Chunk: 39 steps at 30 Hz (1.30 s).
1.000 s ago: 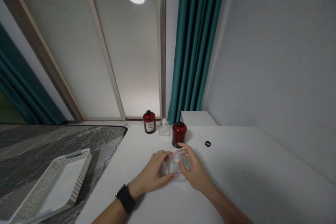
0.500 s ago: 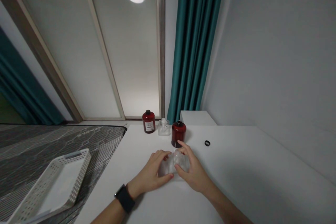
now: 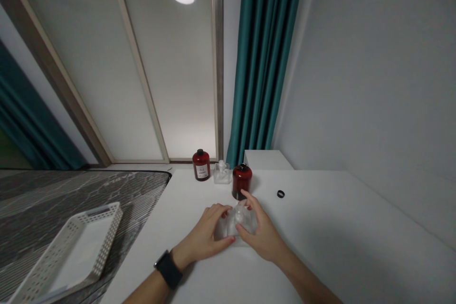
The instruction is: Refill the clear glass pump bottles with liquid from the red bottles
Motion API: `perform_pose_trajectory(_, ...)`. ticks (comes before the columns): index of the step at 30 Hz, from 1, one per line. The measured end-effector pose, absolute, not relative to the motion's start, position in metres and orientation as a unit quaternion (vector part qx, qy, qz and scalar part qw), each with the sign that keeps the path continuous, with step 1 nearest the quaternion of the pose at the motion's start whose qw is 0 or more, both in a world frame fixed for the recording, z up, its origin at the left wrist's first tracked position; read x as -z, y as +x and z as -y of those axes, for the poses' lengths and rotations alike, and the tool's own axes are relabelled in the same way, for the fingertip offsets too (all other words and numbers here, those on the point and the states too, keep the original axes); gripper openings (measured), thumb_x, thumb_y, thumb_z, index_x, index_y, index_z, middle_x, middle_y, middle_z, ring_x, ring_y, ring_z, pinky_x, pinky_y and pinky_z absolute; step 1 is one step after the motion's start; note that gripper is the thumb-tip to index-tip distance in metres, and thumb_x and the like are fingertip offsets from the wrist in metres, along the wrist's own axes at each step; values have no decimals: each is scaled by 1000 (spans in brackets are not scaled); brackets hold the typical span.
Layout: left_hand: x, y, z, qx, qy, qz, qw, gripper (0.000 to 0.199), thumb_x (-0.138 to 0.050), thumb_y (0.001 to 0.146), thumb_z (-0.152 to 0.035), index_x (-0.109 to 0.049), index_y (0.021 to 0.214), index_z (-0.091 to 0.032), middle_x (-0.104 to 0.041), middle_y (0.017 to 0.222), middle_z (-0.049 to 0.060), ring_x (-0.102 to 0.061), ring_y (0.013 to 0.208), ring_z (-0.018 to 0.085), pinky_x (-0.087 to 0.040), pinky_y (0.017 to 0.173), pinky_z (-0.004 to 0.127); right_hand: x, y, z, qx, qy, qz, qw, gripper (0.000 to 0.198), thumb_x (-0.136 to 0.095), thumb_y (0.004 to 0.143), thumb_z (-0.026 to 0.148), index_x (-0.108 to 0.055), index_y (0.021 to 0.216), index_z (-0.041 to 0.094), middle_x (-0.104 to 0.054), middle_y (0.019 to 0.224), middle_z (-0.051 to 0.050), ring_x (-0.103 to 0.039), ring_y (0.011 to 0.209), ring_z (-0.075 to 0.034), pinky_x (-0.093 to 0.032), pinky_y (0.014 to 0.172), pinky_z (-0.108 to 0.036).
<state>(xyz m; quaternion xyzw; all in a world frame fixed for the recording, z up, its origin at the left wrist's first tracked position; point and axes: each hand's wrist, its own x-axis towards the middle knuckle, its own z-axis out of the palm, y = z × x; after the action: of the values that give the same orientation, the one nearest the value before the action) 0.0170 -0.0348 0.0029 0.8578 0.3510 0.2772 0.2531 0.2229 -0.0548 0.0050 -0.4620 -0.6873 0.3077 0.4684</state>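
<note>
A clear, squat bottle or box-like vessel (image 3: 231,229) with a rounded top stands on the white table, between my two hands. My left hand (image 3: 210,232), with a dark watch on its wrist, curls its fingers and thumb around the left side. From the right, my right hand (image 3: 261,228) reaches over, thumb against the rounded top and fingers bent behind it. Parts of the clear vessel are hidden by the fingers. Just behind stands a dark red bottle (image 3: 242,183), close to my right fingertips. Its cap is off, with a dark neck showing.
A black ring (image 3: 280,194) lies on the white table (image 3: 313,247) to the right. Farther back stand a labelled red bottle (image 3: 201,166) with a black cap and a clear square bottle (image 3: 222,173). A white perforated basket (image 3: 89,242) is at the left, beyond the table edge.
Both hands stay around the clear vessel. My right thumb and fingers have shifted very slightly on its rounded top; the view has drifted a little.
</note>
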Motion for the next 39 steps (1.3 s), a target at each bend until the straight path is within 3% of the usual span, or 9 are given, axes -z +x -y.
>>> perform_pose_trajectory(9,-1,18,33,-278,862,-345,247,54,-65,85,-40,-47,133,-20,-58,115,10,-54,105,27,-44,95,44,-3,224,54,-301,-443,699,474,78,-62,73,14,-36,146,26,-61,110,-4,-58,105,-22,-44,103,-42)
perform_pose_trajectory(13,-4,18,33,-274,860,-350,250,54,-66,85,-41,-48,131,-20,-58,115,11,-54,106,28,-44,95,44,-5,225,55,-289,-451,702,470,73,-60,74,14,-40,143,25,-59,105,-4,-58,101,-22,-45,102,-41)
perform_pose_trajectory(18,-6,18,34,-272,859,-350,257,53,-66,85,-40,-48,131,-21,-58,116,10,-54,107,27,-44,95,44,-3,227,55,-289,-427,723,460,71,-54,80,14,-36,147,25,-60,113,-6,-56,109,-23,-43,105,-41)
perform_pose_trajectory(22,-3,17,33,-272,859,-350,257,55,-67,84,-37,-46,133,-21,-57,117,10,-53,107,27,-43,96,44,-2,228,55,-273,-432,716,475,64,-55,84,19,-38,146,24,-58,105,-5,-58,101,-22,-46,101,-40)
perform_pose_trajectory(27,0,16,33,-275,859,-347,257,57,-68,84,-35,-45,134,-22,-57,117,9,-54,106,27,-43,96,44,0,228,55,-297,-414,724,465,65,-52,89,19,-29,150,26,-62,115,-7,-57,111,-23,-42,106,-43)
perform_pose_trajectory(33,0,16,33,-277,859,-345,259,58,-69,83,-34,-44,134,-23,-58,118,9,-54,106,26,-43,96,42,2,226,56,-316,-441,713,443,62,-54,89,20,-35,148,26,-59,118,-8,-56,114,-24,-39,108,-46)
perform_pose_trajectory(39,2,16,32,-275,859,-347,257,58,-70,83,-36,-45,134,-23,-57,118,8,-54,107,26,-43,97,42,-5,236,52,-386,-388,720,425,69,-52,94,22,-19,154,27,-62,126,-9,-53,124,-24,-32,113,-48)
